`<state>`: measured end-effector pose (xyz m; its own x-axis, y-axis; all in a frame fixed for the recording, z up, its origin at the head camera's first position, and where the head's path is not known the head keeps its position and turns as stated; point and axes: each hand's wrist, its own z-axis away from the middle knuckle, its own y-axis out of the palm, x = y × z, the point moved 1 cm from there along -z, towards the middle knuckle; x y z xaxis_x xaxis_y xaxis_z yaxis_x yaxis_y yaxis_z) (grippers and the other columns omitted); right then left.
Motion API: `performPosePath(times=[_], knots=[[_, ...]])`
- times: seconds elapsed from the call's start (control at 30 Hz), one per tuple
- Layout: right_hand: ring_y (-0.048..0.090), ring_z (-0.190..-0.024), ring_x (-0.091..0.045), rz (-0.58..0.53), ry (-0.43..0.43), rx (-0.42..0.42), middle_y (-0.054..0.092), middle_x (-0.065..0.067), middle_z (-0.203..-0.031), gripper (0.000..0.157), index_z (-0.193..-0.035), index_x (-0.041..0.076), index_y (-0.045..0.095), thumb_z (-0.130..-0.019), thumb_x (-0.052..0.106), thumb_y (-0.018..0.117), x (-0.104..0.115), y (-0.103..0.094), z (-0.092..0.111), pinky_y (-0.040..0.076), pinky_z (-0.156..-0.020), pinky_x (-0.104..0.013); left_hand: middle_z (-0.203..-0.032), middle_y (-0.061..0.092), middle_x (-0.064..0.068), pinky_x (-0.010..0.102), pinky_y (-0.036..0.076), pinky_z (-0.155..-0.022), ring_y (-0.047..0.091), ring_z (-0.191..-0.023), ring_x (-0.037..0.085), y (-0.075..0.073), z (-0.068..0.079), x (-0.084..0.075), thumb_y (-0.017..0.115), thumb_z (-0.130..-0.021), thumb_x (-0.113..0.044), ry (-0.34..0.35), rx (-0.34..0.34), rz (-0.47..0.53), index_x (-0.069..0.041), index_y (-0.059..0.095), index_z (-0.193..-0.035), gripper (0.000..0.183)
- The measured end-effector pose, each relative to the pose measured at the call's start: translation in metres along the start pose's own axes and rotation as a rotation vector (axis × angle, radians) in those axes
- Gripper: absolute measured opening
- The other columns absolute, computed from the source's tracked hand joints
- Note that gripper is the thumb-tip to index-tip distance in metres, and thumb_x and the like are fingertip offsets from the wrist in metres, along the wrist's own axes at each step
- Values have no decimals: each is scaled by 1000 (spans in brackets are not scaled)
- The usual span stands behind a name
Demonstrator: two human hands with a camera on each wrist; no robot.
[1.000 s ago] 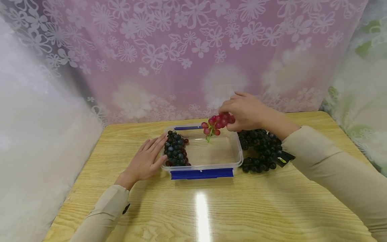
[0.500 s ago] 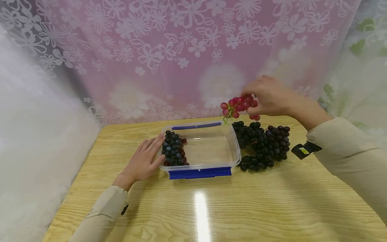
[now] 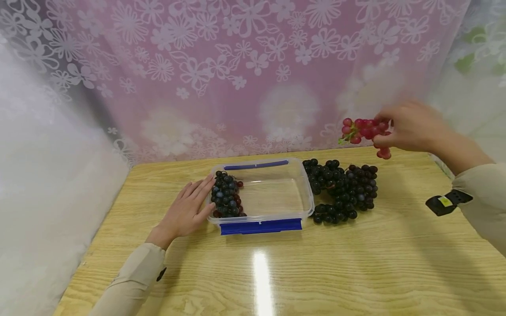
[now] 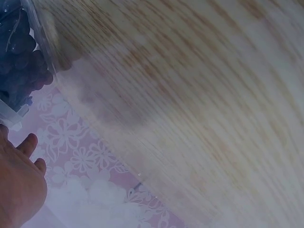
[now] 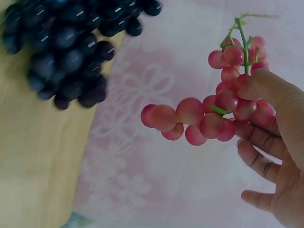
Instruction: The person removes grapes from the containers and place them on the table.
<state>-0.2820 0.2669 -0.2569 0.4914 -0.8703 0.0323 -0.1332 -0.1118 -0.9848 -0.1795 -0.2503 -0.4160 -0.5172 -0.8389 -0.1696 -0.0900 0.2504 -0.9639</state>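
A bunch of red grapes (image 3: 365,129) with a green stem is pinched between the thumb and fingers of my right hand (image 3: 419,129), raised above the table's back right corner. The right wrist view shows the red grapes (image 5: 204,114) dangling from that grip. My left hand (image 3: 183,213) lies with extended fingers against the left side of a clear plastic container (image 3: 261,218) with blue clips. Inside the container, a bunch of dark grapes (image 3: 225,195) sits along the left wall, with some dark red grapes beside it. Part of the left hand (image 4: 21,180) shows in the left wrist view.
Several bunches of black grapes (image 3: 336,184) lie on the wooden table (image 3: 324,272) just right of the container. Behind the table hangs a pink flowered curtain (image 3: 237,109). White fabric (image 3: 51,175) borders the left side.
My right hand has carried the red grapes from over the container rightward and up, past the black grapes. The left hand has stayed at the container's left side.
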Motion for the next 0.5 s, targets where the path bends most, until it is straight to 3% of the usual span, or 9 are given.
performPosePath(times=[0.2, 0.3, 0.37, 0.5], knots=[[54, -65, -25, -27, 180, 101, 62, -10, -79, 44, -99, 2, 64, -83, 43, 69, -25, 13, 22, 42, -50, -40, -159, 12, -1, 46, 7, -115, 23, -140, 28, 1, 0, 0, 35, -102, -47, 6, -9, 2, -15, 17, -155, 65], [49, -59, -21, -40, 241, 134, 56, -3, -71, 48, -97, 2, 62, -83, 47, 67, -33, 23, 32, 37, -47, -35, -159, 14, 1, 46, 7, -115, 23, -140, 28, 2, -1, 1, 36, -102, -46, 10, -20, 0, -15, 17, -155, 65], [49, -58, -21, -74, 263, 170, 56, -3, -69, 52, -101, -1, 62, -84, 48, 66, -38, 31, 38, 37, -46, -35, -159, 14, 1, 46, 7, -115, 24, -140, 29, 3, -1, 1, 35, -102, -46, 9, -21, -3, -15, 16, -155, 64], [43, -53, -17, -161, 285, 240, 49, 0, -60, 43, -86, 2, 62, -87, 45, 65, -46, 46, 50, 32, -44, -32, -159, 12, -1, 45, 6, -115, 23, -140, 27, 3, -1, 2, 34, -102, -46, -2, -9, 4, -15, 15, -155, 64]])
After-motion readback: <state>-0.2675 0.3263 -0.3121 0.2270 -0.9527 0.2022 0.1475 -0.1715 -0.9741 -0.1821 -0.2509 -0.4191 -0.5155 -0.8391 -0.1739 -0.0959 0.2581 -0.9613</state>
